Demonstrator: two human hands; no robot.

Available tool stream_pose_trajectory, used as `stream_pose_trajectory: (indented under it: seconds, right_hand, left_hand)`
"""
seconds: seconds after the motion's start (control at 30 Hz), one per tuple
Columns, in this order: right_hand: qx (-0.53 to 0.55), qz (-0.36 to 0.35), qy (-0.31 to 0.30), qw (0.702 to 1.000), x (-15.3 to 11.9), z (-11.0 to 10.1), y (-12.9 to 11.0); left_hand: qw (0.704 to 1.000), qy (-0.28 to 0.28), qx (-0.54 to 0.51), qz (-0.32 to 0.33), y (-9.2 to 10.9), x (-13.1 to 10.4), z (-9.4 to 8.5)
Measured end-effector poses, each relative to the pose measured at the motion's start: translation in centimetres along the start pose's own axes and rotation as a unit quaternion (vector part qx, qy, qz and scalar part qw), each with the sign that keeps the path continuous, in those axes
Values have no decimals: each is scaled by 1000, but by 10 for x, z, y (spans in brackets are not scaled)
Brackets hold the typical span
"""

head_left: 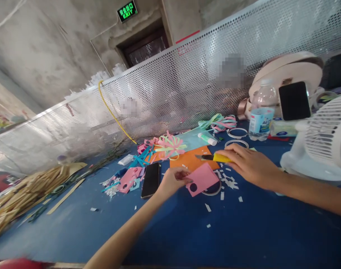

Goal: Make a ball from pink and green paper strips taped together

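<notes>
Between the fingers of my left hand (174, 182) is a piece of pink paper (204, 178) with a round hole near its lower left corner. My right hand (250, 166) grips a yellow-handled utility knife (221, 158), its blade pointing left above the pink paper. Orange paper (184, 158) lies on the table behind the pink piece. Partly under the pink paper is a white ring (212, 193). Small white scraps (230, 182) are scattered beside it. Left of my left hand lies a black phone (150, 180).
A water bottle (261, 112), a white fan (324, 138) and a propped phone (295, 101) stand at the right. Paper strips (170, 145), a glue stick (207, 139) and white rings (236, 132) lie toward the back. Brown strips (33, 186) are piled left. A perforated metal panel (170, 89) bounds the blue table (170, 231).
</notes>
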State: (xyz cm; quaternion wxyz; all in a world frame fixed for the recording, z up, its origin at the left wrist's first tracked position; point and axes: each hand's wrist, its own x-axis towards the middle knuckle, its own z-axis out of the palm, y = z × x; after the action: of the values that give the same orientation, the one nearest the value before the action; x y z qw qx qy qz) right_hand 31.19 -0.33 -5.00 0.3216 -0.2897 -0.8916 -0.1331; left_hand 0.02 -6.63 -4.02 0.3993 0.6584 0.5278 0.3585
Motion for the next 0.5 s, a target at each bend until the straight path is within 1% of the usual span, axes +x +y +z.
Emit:
stream_pose_trajectory:
  seconds: [0.03,0.07,0.1,0.17,0.23,0.37,0.43,0.5]
  right_hand:
    - [-13,29,-30,999,-3,6,7]
    - [-24,37,-62,997,-6,12,13]
    - [-43,43,-73,995,-11,17,19]
    - [-64,22,-78,995,-22,24,28]
    - [-58,2,-77,995,-30,25,30]
    - [-18,-7,-64,998,-36,9,21]
    - [8,2,-56,998,-36,-1,13]
    - [41,11,-66,997,-42,-14,2]
  left_hand:
    - [1000,-1,21,5,-1,-2,-1]
    - [999,-1,41,11,-1,-4,-2]
    - [998,-3,54,17,-1,-5,-3]
    - [998,-7,58,22,3,-8,-4]
    - [999,-4,42,22,10,-10,-5]
    - [1000,13,-26,10,23,-16,-3]
    - [997,13,-70,-8,29,-21,1]
    - [993,14,-117,-26,34,-27,7]
